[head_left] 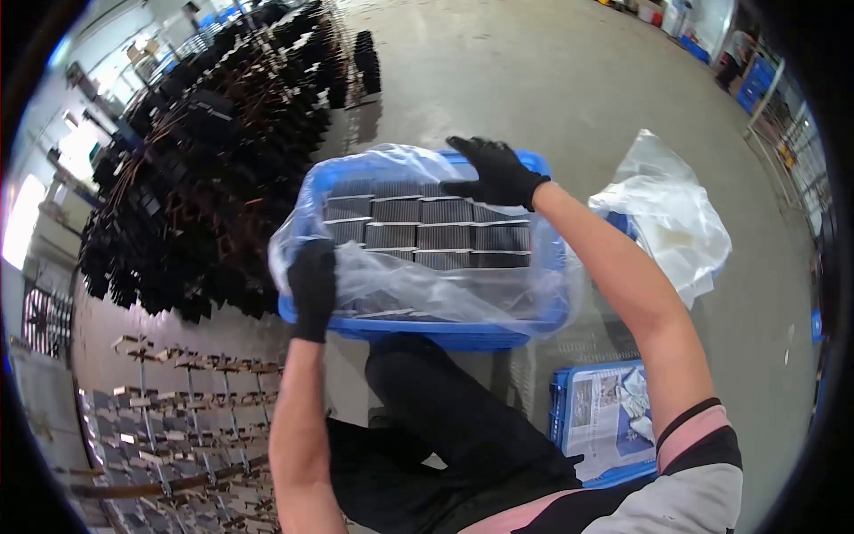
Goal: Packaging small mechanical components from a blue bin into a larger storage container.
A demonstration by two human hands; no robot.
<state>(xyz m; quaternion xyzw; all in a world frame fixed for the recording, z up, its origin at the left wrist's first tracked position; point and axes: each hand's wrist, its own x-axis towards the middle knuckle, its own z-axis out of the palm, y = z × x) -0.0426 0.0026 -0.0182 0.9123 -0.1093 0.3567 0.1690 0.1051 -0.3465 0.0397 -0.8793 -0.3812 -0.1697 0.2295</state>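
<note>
A blue plastic crate (551,307), lined with a clear plastic bag (418,285), stands in front of me. Inside it, dark thin flat pieces (445,236) are packed on edge in rows of blocks, with pale strips between the rows. My left hand (313,283), in a black glove, is at the crate's left side, its fingers curled in against the bag. My right hand (496,174), also black-gloved, reaches over the far right part of the crate with its fingers spread and nothing held. The near part of the bag lies across the front rows and partly veils them.
To the left stand racks densely hung with dark parts (205,169); nearer hang lighter metal parts (178,427). At right lies a crumpled clear bag (667,218) over something blue. A blue crate with printed paper (605,418) sits by my right leg. Another person (737,58) is far right.
</note>
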